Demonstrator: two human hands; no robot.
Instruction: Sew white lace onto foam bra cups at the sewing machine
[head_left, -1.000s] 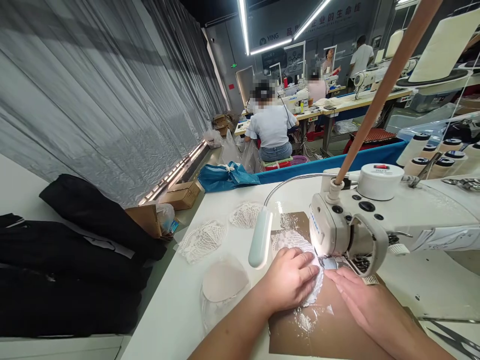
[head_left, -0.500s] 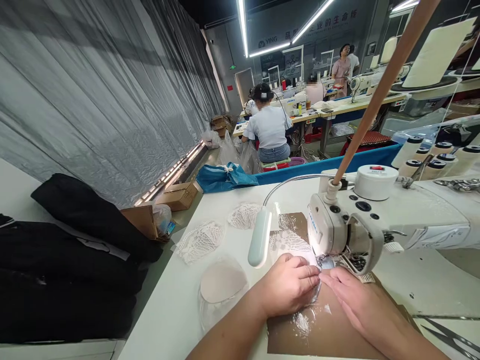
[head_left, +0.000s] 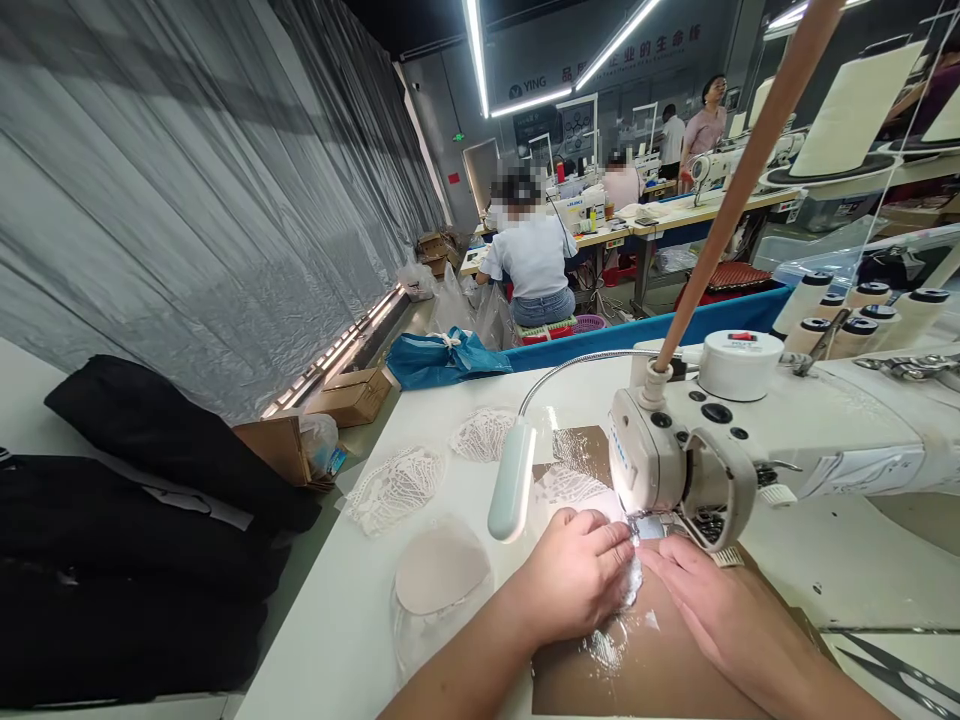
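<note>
White worktop (head_left: pixel 337 610), broad, bearing the work. Sewing machine (head_left: pixel 795 420), off-white, at right, head directly above the fingertips. Brown sheet (head_left: pixel 600 680), flat, glossy, partly beneath both hands. Right hand (head_left: pixel 697 585): laid flat on the sheet, fingers together and stretched out, tips beside the lace edge; grip not closed on anything. Left hand (head_left: pixel 581 570): fingers bent over the lace, pressing down; whether also pinching, cannot tell. Changed within the last second: fingertips of both hands drawn closer, now meeting or nearly so in front of the machine head; shorter tail of lace showing past the left fingers. Judged meaning: edge being guided through, seam under way, little apparently left on the near side. Cup (head_left: pixel 442 570), beige, with sheer border, left of the hands, unmoved. Lace (head_left: pixel 574 487), white, on the sheet: far part spread beyond the left hand, edge running to the machine head, needle point too small to tell. Near spare (head_left: pixel 397 488) and far spare (head_left: pixel 486 434), both lace, lying apart at left, untouched. Lamp (head_left: pixel 512 480), pale green, hanging beside the lace. Scissors (head_left: pixel 900 675), lower right, partly out of view.
</note>
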